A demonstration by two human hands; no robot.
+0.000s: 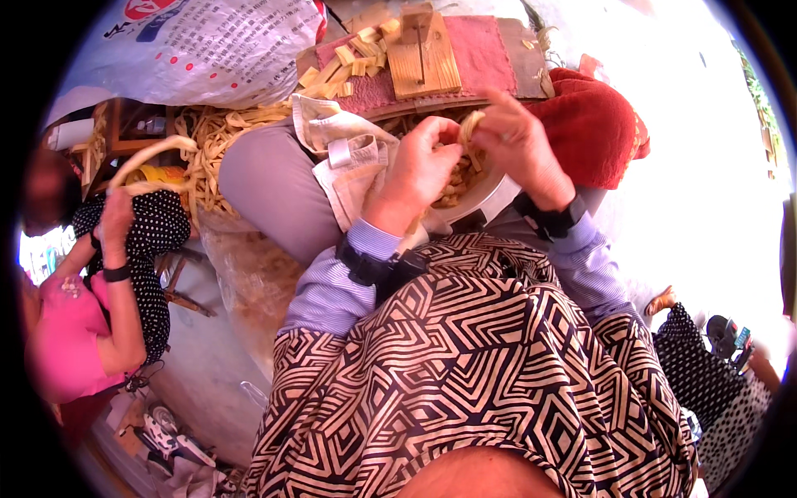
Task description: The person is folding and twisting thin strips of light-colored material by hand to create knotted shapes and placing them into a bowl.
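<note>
My left hand [422, 168] is closed in a pinch, its fingertips meeting a small curled piece of pale yellow strip [471, 126]. From the other side my right hand [523, 149] grips the same piece between thumb and fingers. Directly beneath both hands is a white container [491, 199], partly hidden by them, with small yellowish pieces [452, 189] inside. Beyond it lies a board covered with red cloth [490, 54]. A wooden block [436, 60] with a thin dark slot or blade sits there, and short cut pieces [357, 60] are heaped beside it.
Long pale strips [207, 149] are piled left of my knee, near a large printed white sack [224, 54]. A beige cloth [344, 158] and a red cloth [589, 124] cover my legs. At left, a person in pink [83, 324] holds a long strip [154, 153].
</note>
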